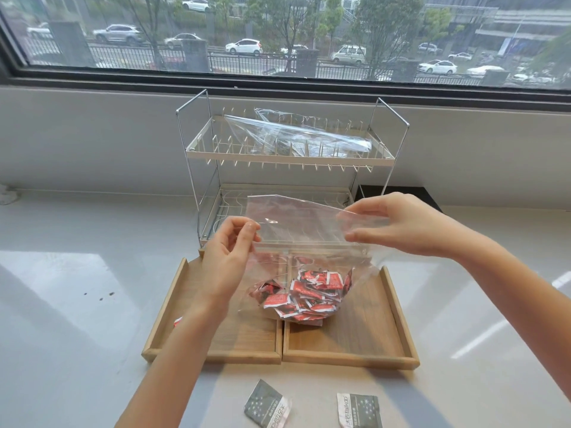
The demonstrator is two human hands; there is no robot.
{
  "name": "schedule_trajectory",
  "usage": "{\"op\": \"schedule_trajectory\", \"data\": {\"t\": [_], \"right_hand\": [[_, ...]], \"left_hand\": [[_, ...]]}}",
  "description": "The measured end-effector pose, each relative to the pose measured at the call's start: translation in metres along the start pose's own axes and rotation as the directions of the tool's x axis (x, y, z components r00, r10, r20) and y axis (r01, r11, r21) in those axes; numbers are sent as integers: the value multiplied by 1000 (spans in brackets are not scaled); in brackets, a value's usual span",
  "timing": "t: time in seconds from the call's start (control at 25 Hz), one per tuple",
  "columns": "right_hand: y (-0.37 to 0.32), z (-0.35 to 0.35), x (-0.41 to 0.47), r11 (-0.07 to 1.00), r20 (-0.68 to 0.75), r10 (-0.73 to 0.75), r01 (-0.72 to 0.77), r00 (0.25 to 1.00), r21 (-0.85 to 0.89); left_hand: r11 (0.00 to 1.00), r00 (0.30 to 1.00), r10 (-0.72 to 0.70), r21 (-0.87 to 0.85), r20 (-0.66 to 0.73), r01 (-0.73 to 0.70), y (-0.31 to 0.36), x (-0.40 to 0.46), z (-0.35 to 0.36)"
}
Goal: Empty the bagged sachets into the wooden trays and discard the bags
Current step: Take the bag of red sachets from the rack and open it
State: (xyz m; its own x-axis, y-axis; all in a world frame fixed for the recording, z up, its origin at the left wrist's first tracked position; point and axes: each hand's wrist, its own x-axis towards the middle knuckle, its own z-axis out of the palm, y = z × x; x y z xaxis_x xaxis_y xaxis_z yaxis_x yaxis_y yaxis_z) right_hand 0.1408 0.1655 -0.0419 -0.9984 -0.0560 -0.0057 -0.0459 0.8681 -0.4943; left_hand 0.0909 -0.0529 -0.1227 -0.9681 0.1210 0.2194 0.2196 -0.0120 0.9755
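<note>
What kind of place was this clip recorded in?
Probably a kitchen or pantry counter by a street-facing window: a white countertop holds a two-tier wire dish rack, and the window behind overlooks parked cars. It could equally be an office break room.

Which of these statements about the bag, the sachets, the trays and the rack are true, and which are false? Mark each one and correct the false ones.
1. Both hands hold the top edge of the clear bag. True: the left hand and right hand each pinch it.
2. The red sachets lie loose, spread across both trays. False: they sit in the bottom of the bag.
3. Two wooden trays stand side by side in front of the wire rack. True.
4. The rack's top shelf is bare. False: a crumpled clear empty bag lies on it.
5. Two grey sachets lie on the counter near the trays. True.
</note>
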Motion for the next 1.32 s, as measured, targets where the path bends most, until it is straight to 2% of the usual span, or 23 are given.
{"op": "schedule_trajectory", "data": {"t": [0.08, 0.16, 0.28, 0.4, 0.48, 0.56, 0.64, 0.68, 0.72, 0.8, 0.88, 0.92, 1.04, 1.12, 1.24, 1.32], "right_hand": [[13, -7, -5, 999, -63, 20, -22, 998, -30], [29, -14, -8, 998, -155, 56, -52, 986, 29], [45, -20, -10, 967, -189, 134, -86, 973, 240], [52, -18, -10, 891, -180, 177, -80, 968, 446], [54, -18, -8, 846, -165, 200, -85, 966, 526], [58, -19, -4, 816, -146, 218, -98, 965, 570], [61, -22, -1, 760, -118, 249, -118, 961, 639], [62, -23, 1, 734, -100, 264, -132, 959, 666], [62, -24, 2, 710, -78, 273, -146, 959, 688], [59, -26, 4, 646, -21, 259, -158, 966, 747], [54, -24, 5, 562, 25, 196, -133, 980, 816], [53, -22, 4, 544, 34, 152, -112, 988, 831], [56, -11, -3, 429, 87, 50, -100, 995, 898], [62, -6, -9, 371, 102, -3, -94, 995, 924], [66, 3, -15, 431, 33, -67, -1, 997, 903], [64, 9, -14, 498, -34, -45, 52, 998, 865]], "left_hand": [[1000, 999, -8, 2, -53, 9, -3, 5, -5], [999, 994, -31, -18, -105, 29, -4, 9, -7], [999, 988, -49, 2, -144, 50, -5, 13, -7], [998, 982, -38, 35, -184, 45, -5, 17, -3], [997, 971, -19, 67, -237, 36, -3, 23, 1], [989, 932, 31, 148, -360, 25, 2, 27, 6], [963, 860, 169, 268, -482, -39, 12, 24, 15], [945, 837, 250, 309, -486, -102, 18, 19, 22], [925, 847, 306, 347, -434, -156, 25, 12, 35], [877, 922, 349, 404, -168, -259, 30, -5, 72], [851, 950, 304, 427, 75, -306, 23, -22, 114], [861, 954, 278, 413, 110, -298, 16, -27, 130], [962, 983, 159, 237, -97, -132, 10, -27, 145], [974, 982, 125, 203, -140, -95, 8, -25, 140], [977, 987, 119, 192, -109, -96, 12, -27, 138], [983, 985, 111, 161, -131, -89, 14, -27, 140]]}}
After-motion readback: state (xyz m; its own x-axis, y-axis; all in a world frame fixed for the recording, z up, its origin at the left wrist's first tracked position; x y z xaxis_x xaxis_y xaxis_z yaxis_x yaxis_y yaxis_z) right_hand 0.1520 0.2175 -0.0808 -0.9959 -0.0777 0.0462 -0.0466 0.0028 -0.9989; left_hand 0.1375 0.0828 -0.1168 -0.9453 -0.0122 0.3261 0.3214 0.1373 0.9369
